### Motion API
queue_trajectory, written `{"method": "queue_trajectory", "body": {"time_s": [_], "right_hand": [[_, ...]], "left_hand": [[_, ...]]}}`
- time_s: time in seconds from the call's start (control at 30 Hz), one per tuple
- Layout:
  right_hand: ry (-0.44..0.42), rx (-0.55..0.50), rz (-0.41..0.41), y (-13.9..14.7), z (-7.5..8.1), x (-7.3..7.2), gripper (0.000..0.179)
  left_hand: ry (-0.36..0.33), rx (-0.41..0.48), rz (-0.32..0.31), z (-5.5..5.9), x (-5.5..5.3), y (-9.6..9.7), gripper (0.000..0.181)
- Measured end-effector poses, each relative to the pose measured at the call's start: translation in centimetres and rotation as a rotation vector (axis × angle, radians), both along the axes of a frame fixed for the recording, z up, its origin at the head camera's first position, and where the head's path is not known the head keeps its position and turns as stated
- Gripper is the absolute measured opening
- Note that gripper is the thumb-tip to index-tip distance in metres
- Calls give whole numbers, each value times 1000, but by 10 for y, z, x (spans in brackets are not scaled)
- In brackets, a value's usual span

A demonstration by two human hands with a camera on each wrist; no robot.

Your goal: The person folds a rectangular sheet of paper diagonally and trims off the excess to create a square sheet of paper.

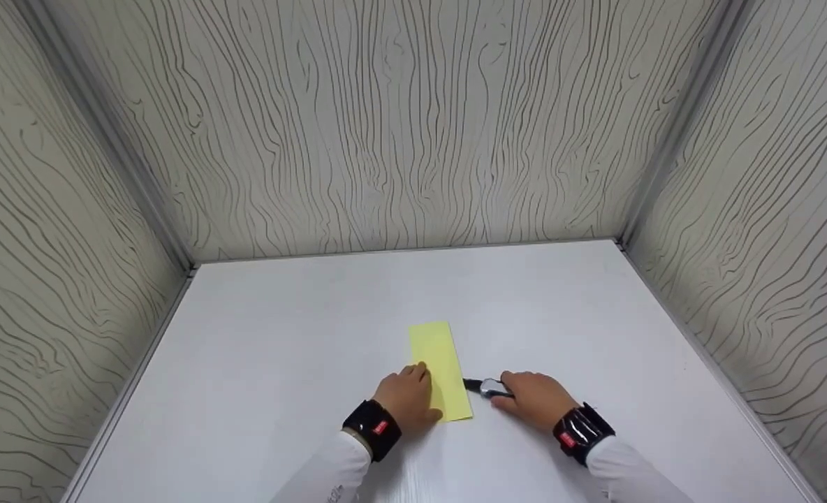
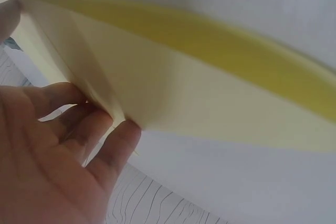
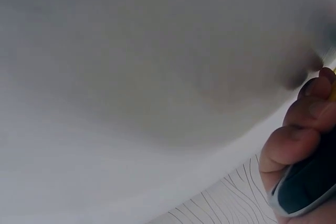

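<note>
A folded sheet of yellow paper (image 1: pixel 436 360) lies on the white table, longer than it is wide. At its left side my left hand (image 1: pixel 408 399) holds it, thumb near the lower edge. In the left wrist view, bent fingertips (image 2: pixel 125 136) bear on the paper (image 2: pixel 210 98), whose layers gape apart. My right hand (image 1: pixel 540 398) grips a dark and grey tool resembling a utility knife (image 1: pixel 490 388), just right of the paper. Its dark tip meets the paper's right edge; whether it passes between the layers is hidden. Fingers (image 3: pixel 302 135) wrap the dark handle (image 3: pixel 310 182) in the right wrist view.
The white table (image 1: pixel 302 314) reaches back to a wood-grain patterned wall (image 1: pixel 399 126). Similar panels stand at left and right, with grey metal posts (image 1: pixel 134 168) in the corners. Black bands (image 1: pixel 373 429) circle both wrists.
</note>
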State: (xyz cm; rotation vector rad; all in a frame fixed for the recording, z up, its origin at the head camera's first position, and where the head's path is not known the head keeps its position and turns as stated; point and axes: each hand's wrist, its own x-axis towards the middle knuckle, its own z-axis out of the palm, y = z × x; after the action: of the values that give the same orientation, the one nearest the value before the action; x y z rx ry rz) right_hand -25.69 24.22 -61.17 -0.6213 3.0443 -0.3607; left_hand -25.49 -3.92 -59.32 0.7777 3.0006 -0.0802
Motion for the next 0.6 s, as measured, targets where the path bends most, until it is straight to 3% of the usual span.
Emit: {"method": "queue_trajectory", "body": {"time_s": [0.6], "right_hand": [[32, 8, 9, -4, 0, -3, 32]], "left_hand": [[0, -12, -2, 0, -1, 1, 78]]}}
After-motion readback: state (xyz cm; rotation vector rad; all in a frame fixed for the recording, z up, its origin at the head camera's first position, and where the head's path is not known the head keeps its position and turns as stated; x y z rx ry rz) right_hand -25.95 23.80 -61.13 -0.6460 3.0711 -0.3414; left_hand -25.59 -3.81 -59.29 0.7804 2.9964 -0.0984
